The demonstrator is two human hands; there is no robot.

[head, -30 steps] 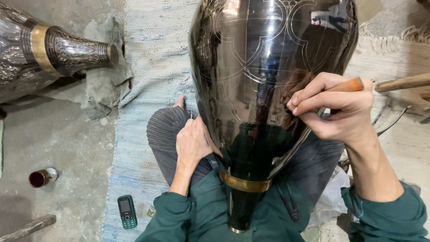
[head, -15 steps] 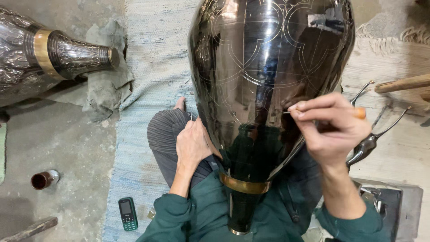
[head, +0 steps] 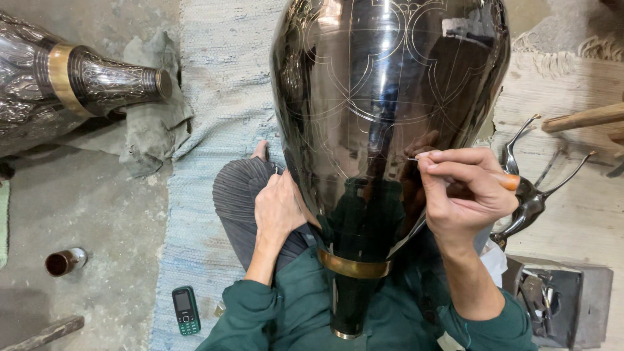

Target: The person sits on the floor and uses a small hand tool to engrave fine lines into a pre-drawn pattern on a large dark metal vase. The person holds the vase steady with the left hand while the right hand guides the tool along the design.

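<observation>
A large glossy black metal vase [head: 383,97] lies across my lap, its neck with a brass band [head: 354,265] pointing at me. Thin engraved lines cover its belly. My left hand [head: 279,208] presses against the vase's lower left side, steadying it. My right hand [head: 461,192] pinches a thin scribing tool with an orange wooden handle [head: 506,180]. The tool's metal tip touches the vase's surface near the lower right.
A second ornate silver vase with a brass band [head: 71,84] lies on a grey cloth at the upper left. A small green phone [head: 186,310] and a small brown cup [head: 64,260] sit on the floor. Metal calipers [head: 530,195] and a tool tray [head: 559,302] lie at right.
My right hand has slid down the vase from the upper right toward its lower part, still holding the tool. The view shifted slightly. My left hand stayed put.
</observation>
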